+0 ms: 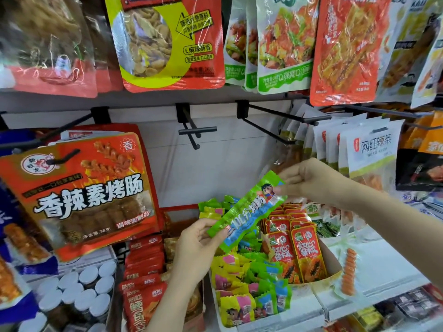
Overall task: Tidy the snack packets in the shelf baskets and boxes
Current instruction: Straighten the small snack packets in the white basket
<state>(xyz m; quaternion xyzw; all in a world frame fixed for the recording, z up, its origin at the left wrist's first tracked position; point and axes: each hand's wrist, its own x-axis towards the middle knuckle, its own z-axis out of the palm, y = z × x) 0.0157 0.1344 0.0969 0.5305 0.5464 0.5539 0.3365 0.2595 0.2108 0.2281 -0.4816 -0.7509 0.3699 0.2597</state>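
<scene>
At the far left, a large red-orange hanging packet with white characters and pictured skewers hangs from a black peg. Below it sit round white-capped jars, and just right of those stands a row of red packets on edge.

The left hand comes up from the bottom centre, its grip pinching the lower left end of a long green-and-blue snack packet. This packet is glossy and slightly crumpled, with crimped ends, white characters on a blue band along its length and a small cartoon figure near its upper end. It is held tilted, lower left to upper right, in the air above a white box on the shelf.

That box holds a loose heap of small green and yellow packets with pink and blue panels, lying at mixed angles. Just beside them on the right, red papaya packets stand upright in neat rows, in a brown cardboard box.

The right hand reaches in from the right edge, its grip pinching the upper right end of the long packet, thumb below and fingers above.

Further right, white packets with black characters hang in a row from a peg, and a clear sachet of orange pieces lies on a white surface.
</scene>
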